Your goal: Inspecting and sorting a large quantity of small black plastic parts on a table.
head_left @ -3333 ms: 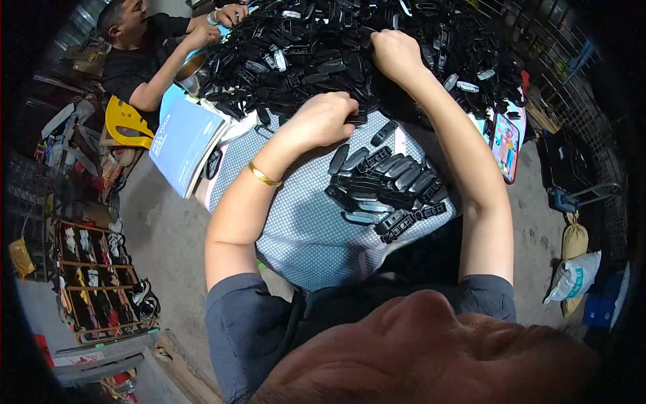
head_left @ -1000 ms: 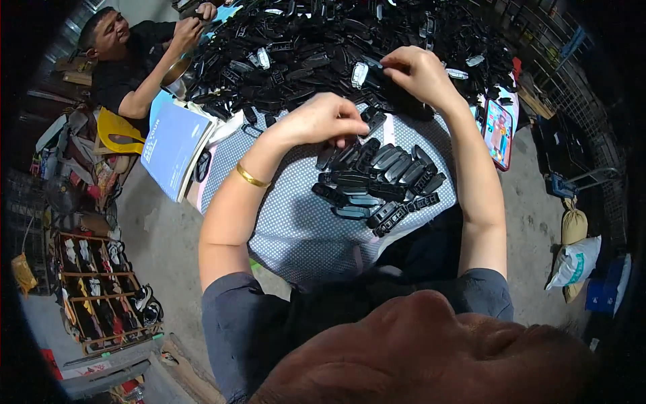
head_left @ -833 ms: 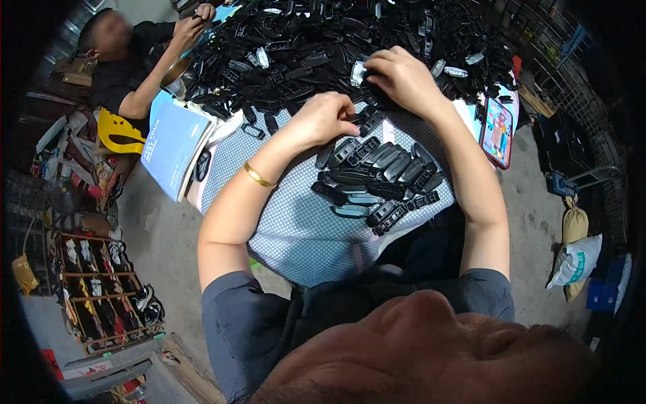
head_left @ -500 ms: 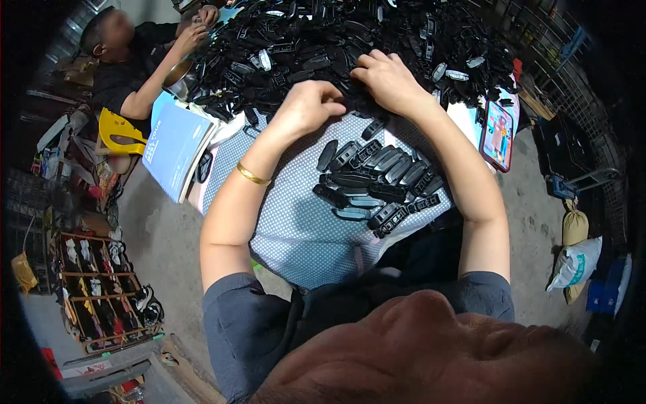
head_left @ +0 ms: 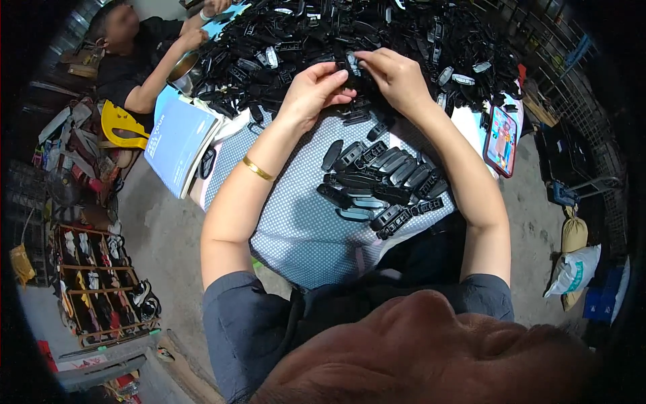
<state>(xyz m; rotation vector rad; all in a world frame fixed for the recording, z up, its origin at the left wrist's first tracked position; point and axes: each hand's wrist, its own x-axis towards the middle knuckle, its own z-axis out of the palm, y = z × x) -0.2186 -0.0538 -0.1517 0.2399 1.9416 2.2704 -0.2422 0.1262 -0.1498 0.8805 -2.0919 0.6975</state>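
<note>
My left hand (head_left: 313, 94), with a gold bangle on the wrist, is closed at the near edge of a big heap of small black plastic parts (head_left: 309, 30). Its thumb and fingertips meet a small black-and-grey plastic part (head_left: 352, 64), whose exact kind I cannot make out. From the other side my right hand (head_left: 400, 81) pinches the same part between thumb and fingers. Closer to my body, a group of long oval black casings (head_left: 377, 180), some with grey faces, lies in rough rows on the dotted cloth (head_left: 296, 202).
At the left edge of the table lie a blue-covered book (head_left: 178, 138) and a metal bowl (head_left: 183, 73). Beside them are a yellow plastic stool (head_left: 121, 126) and another person working at the heap. A phone (head_left: 501, 141) with a lit screen lies at the right edge.
Both hands have come together over the edge of the heap, and a small plastic part now shows between their fingertips. My right hand has lifted off the heap.
</note>
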